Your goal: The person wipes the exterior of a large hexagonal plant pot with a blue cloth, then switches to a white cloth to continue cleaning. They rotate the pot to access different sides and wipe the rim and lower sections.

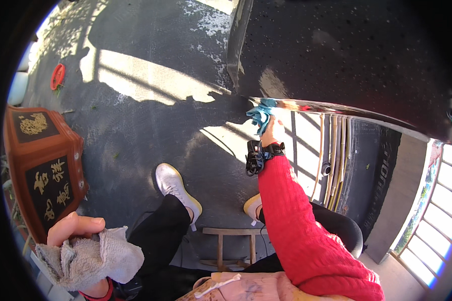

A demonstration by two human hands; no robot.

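Observation:
My right hand [272,131], in a red knitted sleeve, grips a crumpled blue cloth [260,114]. The cloth lies against the near left end of the shiny edge [324,106] of a large dark panel [335,56]. Pale specks dot the panel's face. At the lower left, my left hand [77,229] is closed around a grey terry cloth [98,254], bunched up and away from the panel. Part of the left fingers is hidden by its folds. A black device [255,158] is strapped to my right wrist.
A brown planter [41,165] with gold writing stands at left. Beyond it lies a red plastic ring-shaped object [57,76]. Several bamboo poles [336,158] lie under the panel on the right. A wooden stool [226,231] is between my legs, and a barred railing [429,225] is far right.

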